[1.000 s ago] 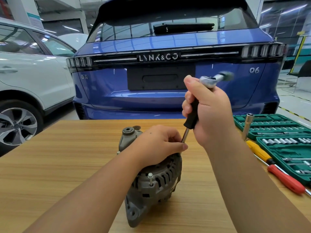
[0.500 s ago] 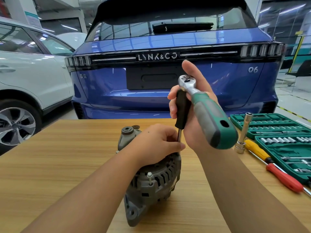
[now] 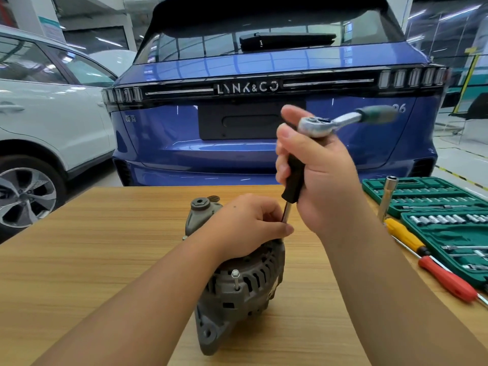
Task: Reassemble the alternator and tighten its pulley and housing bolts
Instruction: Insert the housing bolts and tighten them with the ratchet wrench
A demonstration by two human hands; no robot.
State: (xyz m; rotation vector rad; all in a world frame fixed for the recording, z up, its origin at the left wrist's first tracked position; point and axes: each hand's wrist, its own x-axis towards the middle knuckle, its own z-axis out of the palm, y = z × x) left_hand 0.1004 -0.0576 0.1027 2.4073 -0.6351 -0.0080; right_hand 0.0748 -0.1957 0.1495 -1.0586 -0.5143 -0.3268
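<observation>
A grey alternator (image 3: 237, 286) stands on the wooden table (image 3: 92, 260). My left hand (image 3: 245, 225) rests on top of it, fingers curled around the lower shaft of a black-handled driver (image 3: 291, 180) that stands upright on the housing. My right hand (image 3: 322, 178) grips that black handle. A ratchet (image 3: 317, 125) sits on the handle's top, its green grip pointing right and blurred. One housing bolt (image 3: 235, 276) sticks up on the near side. The driver's tip is hidden under my left hand.
A green socket set case (image 3: 433, 202) lies open at the right, a tall socket (image 3: 388, 194) standing beside it. Yellow (image 3: 404, 236) and red (image 3: 449, 281) screwdrivers lie near the right edge. A blue car is parked just beyond the table, a white car at the left.
The ratchet handle swung from pointing right, round towards me, and back to the right again. My left hand and the alternator stayed put.
</observation>
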